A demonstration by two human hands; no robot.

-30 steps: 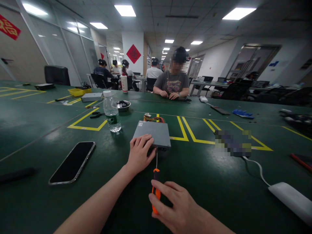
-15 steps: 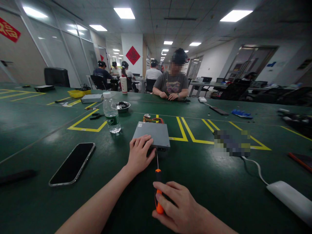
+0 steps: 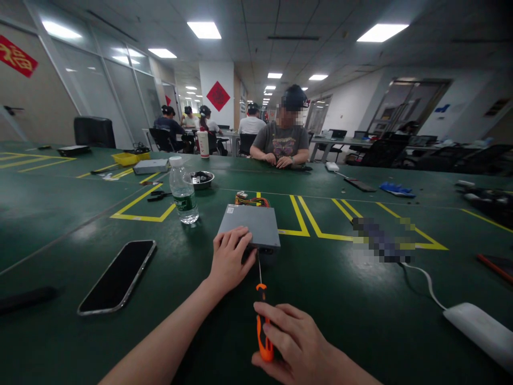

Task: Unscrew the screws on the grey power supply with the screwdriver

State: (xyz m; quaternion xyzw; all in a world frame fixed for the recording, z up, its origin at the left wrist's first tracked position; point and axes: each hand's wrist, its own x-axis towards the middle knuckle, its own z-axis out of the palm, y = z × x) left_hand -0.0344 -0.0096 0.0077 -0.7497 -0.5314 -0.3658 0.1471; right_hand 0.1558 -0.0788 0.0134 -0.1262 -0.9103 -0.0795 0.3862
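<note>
A grey metal computer power supply [image 3: 253,222] lies on the green table, its bundle of coloured wires [image 3: 252,200] at the far side. My left hand [image 3: 232,254] grips its near left corner, fingers over the top and thumb down by the front face. Between the fingers and thumb of my right hand [image 3: 294,337] is the orange and black handle of a screwdriver [image 3: 264,334]. The shaft points away from me and meets the near face of the power supply beside my left thumb. What the tip touches is too small to make out.
Left of the power supply stand a water bottle [image 3: 184,195] and a metal bowl [image 3: 201,180]; a phone [image 3: 118,275] lies nearer. On the right are a white power bank-like block [image 3: 481,329] with a cable and a blue object [image 3: 396,190]. A person [image 3: 282,139] sits opposite.
The screwdriver's handle has turned a little in my right hand, showing a different side of its orange and black pattern. My left hand keeps its place on the power supply. The view has tilted slightly.
</note>
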